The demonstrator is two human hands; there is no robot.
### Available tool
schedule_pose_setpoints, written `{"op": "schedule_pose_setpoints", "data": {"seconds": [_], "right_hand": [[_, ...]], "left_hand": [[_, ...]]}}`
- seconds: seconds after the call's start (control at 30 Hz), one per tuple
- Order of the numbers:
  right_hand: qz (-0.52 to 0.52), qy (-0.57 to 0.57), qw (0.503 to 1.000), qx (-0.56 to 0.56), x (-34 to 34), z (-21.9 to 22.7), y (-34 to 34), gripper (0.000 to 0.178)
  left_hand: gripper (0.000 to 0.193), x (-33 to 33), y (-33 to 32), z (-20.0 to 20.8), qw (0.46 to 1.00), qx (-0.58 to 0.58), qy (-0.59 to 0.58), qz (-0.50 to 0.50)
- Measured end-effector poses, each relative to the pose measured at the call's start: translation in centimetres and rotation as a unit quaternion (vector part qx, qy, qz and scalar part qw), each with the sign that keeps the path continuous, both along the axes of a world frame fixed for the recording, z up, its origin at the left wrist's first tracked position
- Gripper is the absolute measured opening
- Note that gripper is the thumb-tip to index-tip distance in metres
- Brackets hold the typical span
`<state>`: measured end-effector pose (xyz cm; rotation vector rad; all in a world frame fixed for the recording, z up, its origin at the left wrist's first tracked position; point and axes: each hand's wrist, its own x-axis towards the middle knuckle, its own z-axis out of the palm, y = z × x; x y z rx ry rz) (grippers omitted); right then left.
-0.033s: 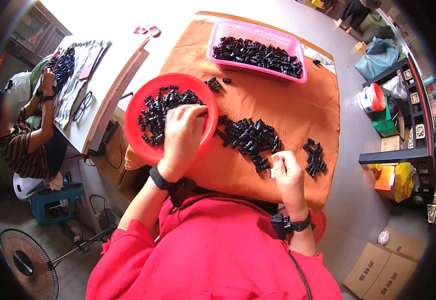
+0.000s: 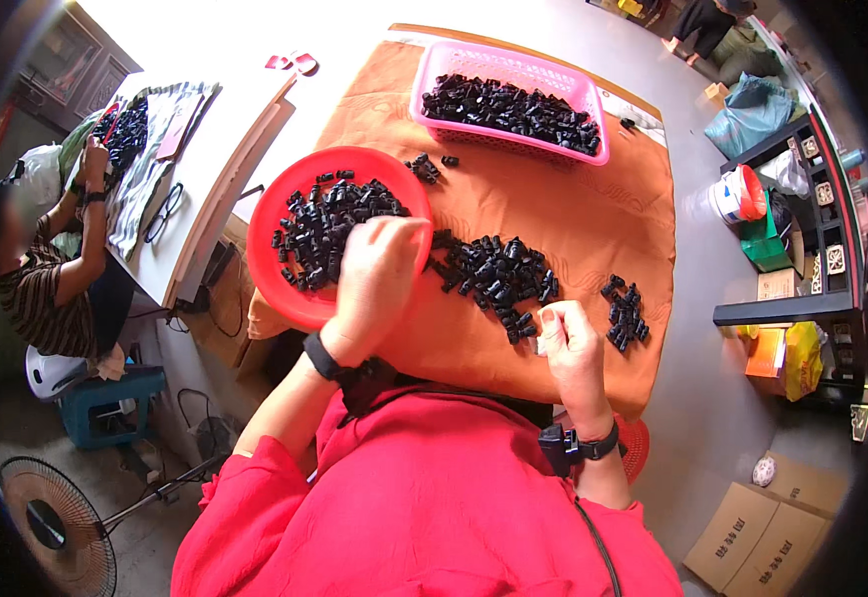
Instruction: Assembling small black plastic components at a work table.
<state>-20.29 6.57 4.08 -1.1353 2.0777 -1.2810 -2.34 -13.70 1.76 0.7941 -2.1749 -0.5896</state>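
- The left hand is over the right side of the red bowl, its back facing up. Its fingers curl down; I can't tell if they grip anything.
- The right hand is low by the tabletop, fingers bent in. I can't tell if they grip the tiny pale thing there.
- Little black parts lie in the bowl and in a pile between the hands.

Strong light whitens the far floor, which turns grey on the right beside a dark shelf unit. To the left stand a white table, a blue stool, a fan and a dark panelled cabinet.
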Motion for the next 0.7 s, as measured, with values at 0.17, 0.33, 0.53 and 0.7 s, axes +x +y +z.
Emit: {"op": "schedule_pose_setpoints", "data": {"seconds": [0.17,0.33,0.53,0.7], "right_hand": [[0.003,-0.006,1.000,0.006,0.3,0.1,0.6,0.015],[-0.009,-0.014,1.000,0.017,0.7,0.2,1.3,0.015],[-0.016,-0.045,0.999,0.006,0.6,-0.2,2.2,0.016],[-0.006,-0.043,0.999,0.025,0.5,-0.3,2.4,0.016]], "left_hand": [[0.040,-4.1,4.9,0.3,0.979,-0.009,-0.067,-0.194],[0.043,-7.0,5.5,-2.6,0.973,-0.094,-0.129,-0.165],[0.040,-6.3,5.6,-2.9,0.966,-0.109,-0.153,-0.176],[0.037,-5.2,5.7,-3.0,0.970,-0.097,-0.128,-0.182]]}}
